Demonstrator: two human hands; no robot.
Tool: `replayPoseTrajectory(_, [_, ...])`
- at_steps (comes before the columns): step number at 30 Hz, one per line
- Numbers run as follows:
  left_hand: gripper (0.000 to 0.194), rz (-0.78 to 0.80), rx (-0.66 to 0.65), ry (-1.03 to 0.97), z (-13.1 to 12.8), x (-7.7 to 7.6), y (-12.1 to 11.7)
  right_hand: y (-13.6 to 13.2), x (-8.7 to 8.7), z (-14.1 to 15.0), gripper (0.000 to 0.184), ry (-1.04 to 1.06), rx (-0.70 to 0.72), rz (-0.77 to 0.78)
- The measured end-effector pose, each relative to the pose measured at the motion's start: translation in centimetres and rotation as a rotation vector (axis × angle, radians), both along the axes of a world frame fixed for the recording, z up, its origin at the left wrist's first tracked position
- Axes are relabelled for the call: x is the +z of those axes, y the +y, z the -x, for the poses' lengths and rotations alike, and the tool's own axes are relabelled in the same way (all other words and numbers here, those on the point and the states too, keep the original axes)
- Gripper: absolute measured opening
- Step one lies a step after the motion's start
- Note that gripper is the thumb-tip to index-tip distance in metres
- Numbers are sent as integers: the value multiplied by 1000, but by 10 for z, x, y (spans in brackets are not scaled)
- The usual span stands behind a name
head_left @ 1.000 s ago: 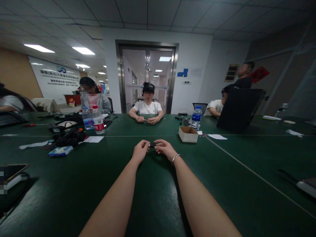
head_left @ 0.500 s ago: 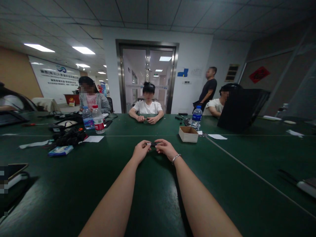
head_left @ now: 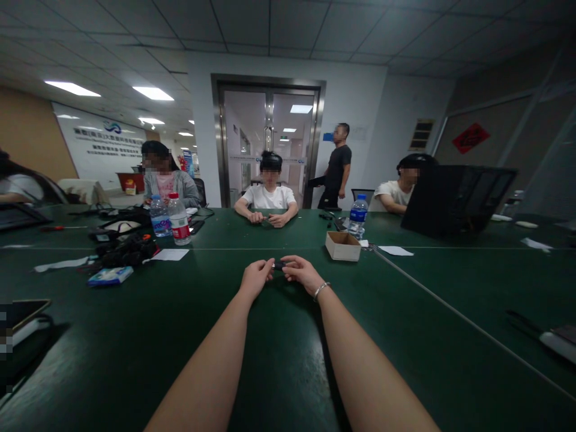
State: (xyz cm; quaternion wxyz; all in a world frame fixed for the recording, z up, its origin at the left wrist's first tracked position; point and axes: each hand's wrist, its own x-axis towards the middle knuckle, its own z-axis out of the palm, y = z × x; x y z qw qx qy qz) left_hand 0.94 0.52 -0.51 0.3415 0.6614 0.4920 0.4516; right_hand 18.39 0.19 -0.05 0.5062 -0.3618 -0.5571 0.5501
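A small dark object [head_left: 279, 264] is held between two bare hands above a green bench [head_left: 283, 336]. The left hand [head_left: 258, 278] pinches its left end, fingertips closed on it; the right hand [head_left: 302, 273], with a silver bracelet [head_left: 321, 291] at the wrist, grips its other end. The object's details are too small to tell.

To the right of the grip and a little beyond, an open cardboard box [head_left: 343, 246] stands near a seam in the bench, with a water bottle [head_left: 358, 216] behind it. Left of the grip, well apart, lie a blue packet [head_left: 110, 276] and a white paper [head_left: 171, 254]. Bare bench surrounds the hands on both sides, and a seated person [head_left: 270, 195] is at the far edge, straight beyond the grip.
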Motion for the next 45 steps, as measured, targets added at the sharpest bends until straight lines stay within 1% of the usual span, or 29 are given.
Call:
replayPoseTrajectory(2, [50,-19,15,2,0,-2,2,1,0,0,37,-11,-3,7])
replayPoseTrajectory(5, [41,-80,13,-6,1,-6,6,2,-1,0,34,-25,-30,24])
replayPoseTrajectory(8, [29,-123,-53,-62,2,-6,8,2,0,0,28,-19,-51,50])
replayPoseTrajectory(11, [24,-162,-112,-127,1,-2,4,3,0,1,19,-19,-44,71])
replayPoseTrajectory(12, [23,-180,-117,-136,0,1,1,3,0,2,19,-32,-44,74])
replayPoseTrajectory(15, [22,-213,-128,-166,-5,8,-5,6,0,4,32,-98,-62,77])
replayPoseTrajectory(19, [21,-226,-184,-208,-14,16,-11,9,-1,5,46,-147,-63,74])
replayPoseTrajectory(21, [21,-250,-180,-200,-18,18,-12,8,-1,4,47,-132,-34,67])
replayPoseTrajectory(23, [24,-265,-153,-203,-19,18,-12,7,-1,4,45,-93,2,74])
replayPoseTrajectory(25, [29,-239,-129,-235,-19,17,-11,4,1,3,39,-49,27,97])
replayPoseTrajectory(27, [34,-171,-120,-273,-17,17,-11,2,3,3,34,-24,42,111])
replayPoseTrajectory(30, [38,-71,-124,-309,-14,18,-11,0,4,2,29,-40,56,90])
replayPoseTrajectory(33, [39,-45,-135,-341,-12,16,-10,0,3,3,32,-84,43,53])
replayPoseTrajectory(36, [39,-66,-168,-367,-12,9,-6,3,-2,6,40,-147,25,17])
replayPoseTrajectory(38, [37,-97,-185,-336,-13,4,-4,5,-6,9,41,-202,4,-30])
replayPoseTrajectory(40, [33,-128,-175,-258,-13,1,-3,6,-9,11,38,-287,-54,-97])
replayPoseTrajectory(42, [28,-147,-139,-160,-13,0,-5,5,-11,13,34,-400,-138,-162])
replayPoseTrajectory(45, [21,-148,-60,-55,-13,4,-13,-1,-11,18,28,-540,-232,-212])
